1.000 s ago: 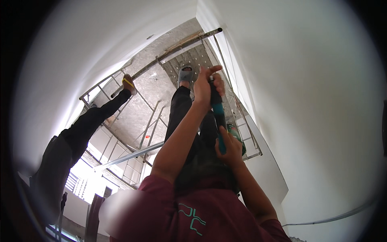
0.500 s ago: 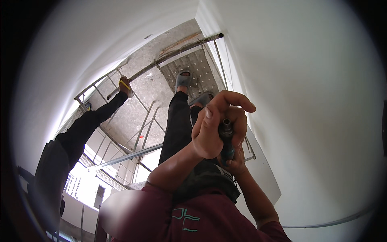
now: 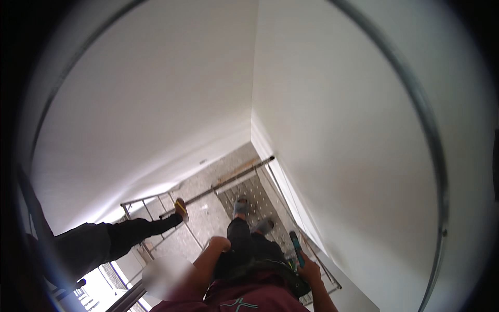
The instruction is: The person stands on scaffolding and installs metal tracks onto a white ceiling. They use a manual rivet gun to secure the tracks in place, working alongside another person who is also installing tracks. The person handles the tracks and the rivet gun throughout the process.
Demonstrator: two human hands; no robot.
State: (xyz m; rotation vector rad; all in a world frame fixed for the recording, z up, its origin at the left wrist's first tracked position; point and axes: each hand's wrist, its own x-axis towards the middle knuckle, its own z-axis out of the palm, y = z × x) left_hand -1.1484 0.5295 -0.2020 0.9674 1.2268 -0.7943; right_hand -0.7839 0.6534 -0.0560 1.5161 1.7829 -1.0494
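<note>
In my right hand (image 3: 310, 271), low and right of my waist, is a black and teal power driver (image 3: 297, 248). My fingers wrap its grip, and its dark front end points up and away from me, near the right-hand wall. My left hand (image 3: 220, 243) is apart from the driver, beside my left thigh. Its fingers are curled in, and whatever may be inside them is hidden. My sandalled feet rest on a perforated metal scaffold plank (image 3: 260, 192).
White walls meet in a corner ahead, with a thin metal channel (image 3: 435, 130) running along them. Scaffold tubes (image 3: 236, 179) frame the plank, above a concrete floor (image 3: 200, 216). At left, another person (image 3: 125, 239) in dark trousers stands with a foot on the scaffold.
My left hand has dropped from beside the driver's tip to my left thigh. The driver has lowered to my right side in my right hand. The view has tilted up toward the walls.
</note>
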